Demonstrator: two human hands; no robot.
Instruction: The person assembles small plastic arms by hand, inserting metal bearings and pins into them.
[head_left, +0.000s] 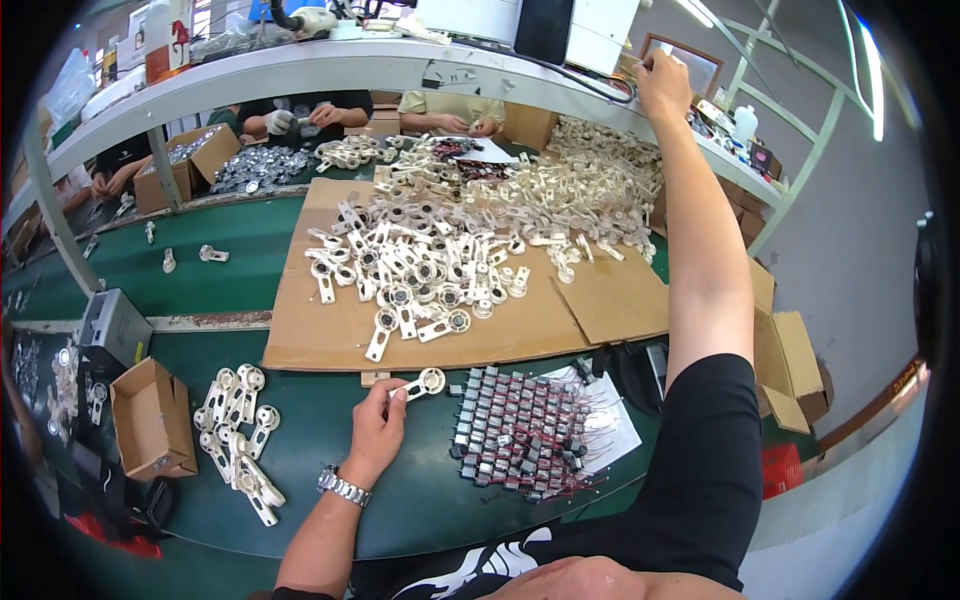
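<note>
My left hand (pixel 377 432) is closed round the narrow end of a white plastic housing (pixel 431 381), with its ring-shaped end pointing right. Just right of it, small silver-and-black motors (pixel 515 430) with red and black leads lie in a dense block on the green table (pixel 330 520). High at the right, my right arm reaches to the overhead shelf, where my right hand (pixel 664 88) has its fingers pinched near a dark cable (pixel 600 92). Whatever it holds is hidden. White housings (pixel 236 435) lie in a loose heap left of my left hand.
Beyond my hands, a cardboard sheet (pixel 300 310) bears a large heap of white housings (pixel 430 250). An open carton (pixel 150 420) stands at left beside a grey box-shaped device (pixel 115 328). The shelf (pixel 380 60) spans above. Other people's hands (pixel 280 121) work across the table.
</note>
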